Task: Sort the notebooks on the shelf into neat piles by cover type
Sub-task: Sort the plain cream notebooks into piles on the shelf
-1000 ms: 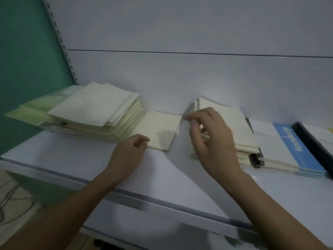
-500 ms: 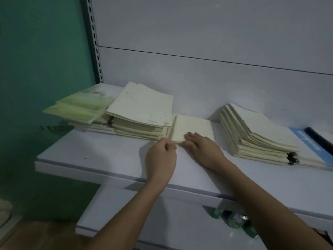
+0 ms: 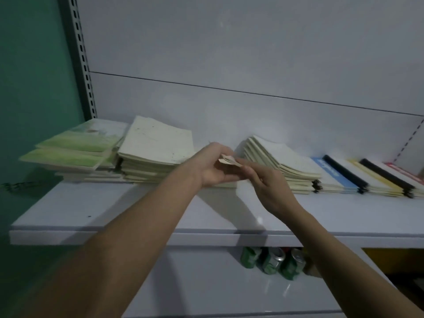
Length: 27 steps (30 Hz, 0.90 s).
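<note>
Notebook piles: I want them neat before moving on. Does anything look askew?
Yes. The cream pile by the green pile is fanned, edges stepped. The right cream pile slumps sideways. Both hands hold a small notebook edge-on.

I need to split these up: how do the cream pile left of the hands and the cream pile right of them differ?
The left pile lies flat, with a speckled top cover; the right pile fans out in steps and slopes, its top plainer. The left abuts green notebooks, the right a blue-striped one. Both hold cream covers.
</note>
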Each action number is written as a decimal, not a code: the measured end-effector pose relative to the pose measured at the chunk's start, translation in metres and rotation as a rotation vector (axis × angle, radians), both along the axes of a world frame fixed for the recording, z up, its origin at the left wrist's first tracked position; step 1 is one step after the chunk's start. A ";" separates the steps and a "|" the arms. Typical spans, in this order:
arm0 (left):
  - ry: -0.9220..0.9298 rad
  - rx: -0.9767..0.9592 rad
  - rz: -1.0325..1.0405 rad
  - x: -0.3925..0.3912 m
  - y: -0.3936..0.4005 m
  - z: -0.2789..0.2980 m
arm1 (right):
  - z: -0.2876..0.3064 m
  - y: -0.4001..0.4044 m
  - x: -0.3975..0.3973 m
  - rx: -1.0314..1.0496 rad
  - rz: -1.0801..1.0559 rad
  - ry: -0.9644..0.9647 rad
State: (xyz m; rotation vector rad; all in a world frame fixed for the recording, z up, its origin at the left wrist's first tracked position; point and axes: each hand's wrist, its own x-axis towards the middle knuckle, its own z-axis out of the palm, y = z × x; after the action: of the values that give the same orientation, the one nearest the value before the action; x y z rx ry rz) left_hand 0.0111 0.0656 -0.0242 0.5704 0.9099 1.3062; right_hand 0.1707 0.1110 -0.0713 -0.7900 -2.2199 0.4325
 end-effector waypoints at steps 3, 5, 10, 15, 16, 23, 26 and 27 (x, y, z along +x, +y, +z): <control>0.187 0.074 0.124 -0.013 -0.004 0.023 | 0.009 -0.001 -0.007 0.021 -0.079 0.246; 0.243 0.128 0.251 -0.027 -0.009 0.037 | 0.005 0.003 -0.015 -0.027 -0.234 0.415; 0.354 0.161 0.400 -0.056 -0.024 0.056 | -0.025 0.035 -0.046 -0.181 -0.074 -0.216; 0.360 0.123 0.441 -0.068 -0.041 0.052 | -0.036 0.050 -0.088 -0.160 0.122 -0.666; 0.357 0.110 0.433 -0.072 -0.042 0.050 | -0.038 0.053 -0.092 -0.146 0.123 -0.705; 0.347 0.061 0.400 -0.090 -0.042 0.035 | -0.048 0.051 -0.093 0.170 -0.060 -0.593; 0.304 0.080 0.404 -0.097 -0.042 0.036 | -0.053 0.050 -0.095 0.256 -0.085 -0.573; 0.292 0.086 0.405 -0.100 -0.042 0.038 | -0.051 0.051 -0.094 0.236 -0.115 -0.529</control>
State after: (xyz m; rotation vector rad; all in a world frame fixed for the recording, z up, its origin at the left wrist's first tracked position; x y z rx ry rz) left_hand -0.0889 0.0235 0.0143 0.6791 1.2609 1.6591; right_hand 0.0768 0.1620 -0.1221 -0.9784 -2.6230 -0.1137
